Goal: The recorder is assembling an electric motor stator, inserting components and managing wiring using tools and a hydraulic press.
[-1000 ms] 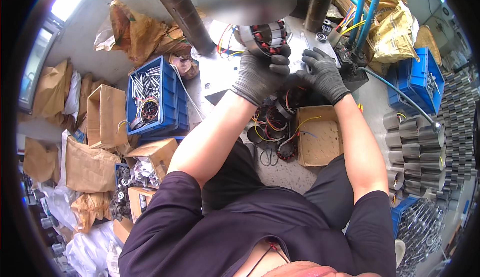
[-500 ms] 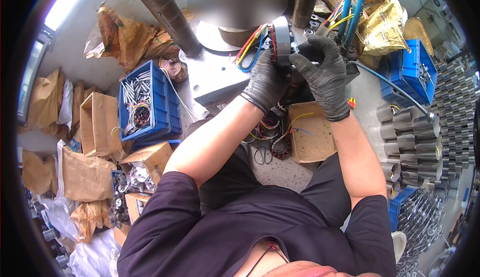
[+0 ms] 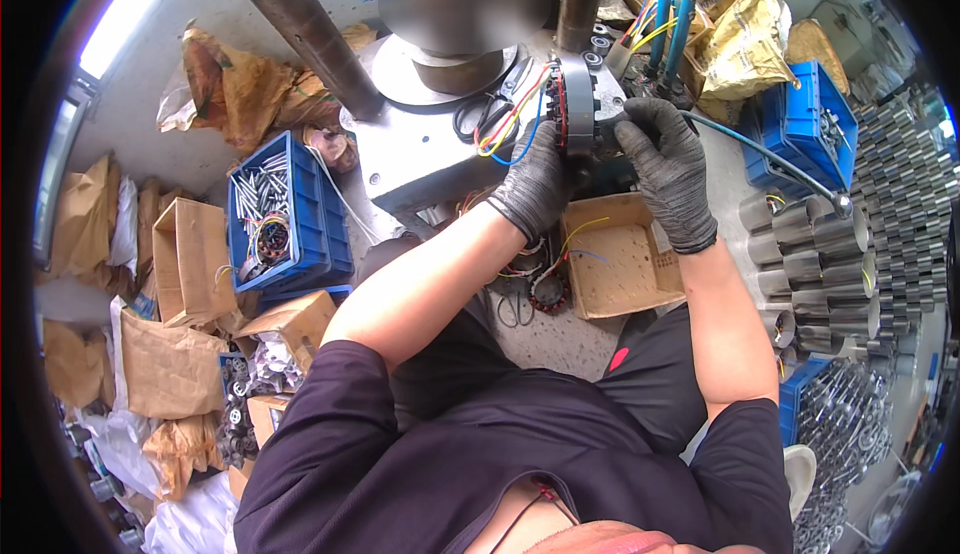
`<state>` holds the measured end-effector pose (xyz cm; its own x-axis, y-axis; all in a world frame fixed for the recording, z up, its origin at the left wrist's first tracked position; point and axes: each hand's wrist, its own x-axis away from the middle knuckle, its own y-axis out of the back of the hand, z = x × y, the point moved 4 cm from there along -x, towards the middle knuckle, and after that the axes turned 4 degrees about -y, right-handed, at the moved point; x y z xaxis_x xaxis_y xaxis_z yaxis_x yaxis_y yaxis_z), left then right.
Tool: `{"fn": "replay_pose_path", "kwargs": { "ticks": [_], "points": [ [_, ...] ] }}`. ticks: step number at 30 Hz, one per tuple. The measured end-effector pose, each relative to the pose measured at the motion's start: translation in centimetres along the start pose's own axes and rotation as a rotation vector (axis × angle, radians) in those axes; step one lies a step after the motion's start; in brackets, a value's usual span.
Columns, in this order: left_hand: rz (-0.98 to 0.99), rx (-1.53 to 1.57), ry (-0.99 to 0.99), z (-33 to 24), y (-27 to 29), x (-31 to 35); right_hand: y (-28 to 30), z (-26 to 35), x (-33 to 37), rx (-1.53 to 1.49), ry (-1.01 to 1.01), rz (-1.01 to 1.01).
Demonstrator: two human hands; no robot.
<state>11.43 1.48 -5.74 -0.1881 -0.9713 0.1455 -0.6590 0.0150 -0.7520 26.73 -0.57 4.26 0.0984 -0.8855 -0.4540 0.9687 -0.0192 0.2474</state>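
My gloved left hand (image 3: 530,179) grips a motor stator (image 3: 576,104), a thick metal ring with dark windings, from below and its left side. Red, yellow, white and blue lead wires (image 3: 515,126) hang from the stator's left face. Just right of the ring, my gloved right hand (image 3: 668,169) has its fingers bent in toward the thumb; whatever is between them is hidden. Behind the stator is the press's light metal plate (image 3: 420,159), bearing a round pedestal (image 3: 460,76). Black-handled scissors (image 3: 484,119) lie on the plate beside the wires.
Dark columns (image 3: 300,34) flank the pedestal. A lever (image 3: 770,149) sticks out rightward past my right hand. Below stands an open cardboard box (image 3: 620,299), near more wired stators. A blue crate (image 3: 325,219) of metal shafts is at left; metal cylinders (image 3: 815,254) are stacked at right.
The view has shifted slightly. The stator sits lower against the plate, and the scissors now show behind the wires. My right hand has drawn off the ring, its fingers curling in.
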Motion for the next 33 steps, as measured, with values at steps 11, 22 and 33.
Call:
{"fn": "replay_pose_path", "kwargs": {
  "ticks": [11,22,33],
  "points": [
    [0.024,-0.212,-0.08,0.0,-4.1,2.4,2.1,1.2,1.8,-0.012,-0.126,0.047],
    [0.058,-0.668,-0.507,-3.3,-4.7,1.7,6.1,-3.0,2.3,-0.303,-0.723,0.22],
    [0.276,-0.424,-0.39,-4.8,-7.1,3.1,1.9,-1.2,3.3,-1.124,-0.879,0.076]
  ]
}}
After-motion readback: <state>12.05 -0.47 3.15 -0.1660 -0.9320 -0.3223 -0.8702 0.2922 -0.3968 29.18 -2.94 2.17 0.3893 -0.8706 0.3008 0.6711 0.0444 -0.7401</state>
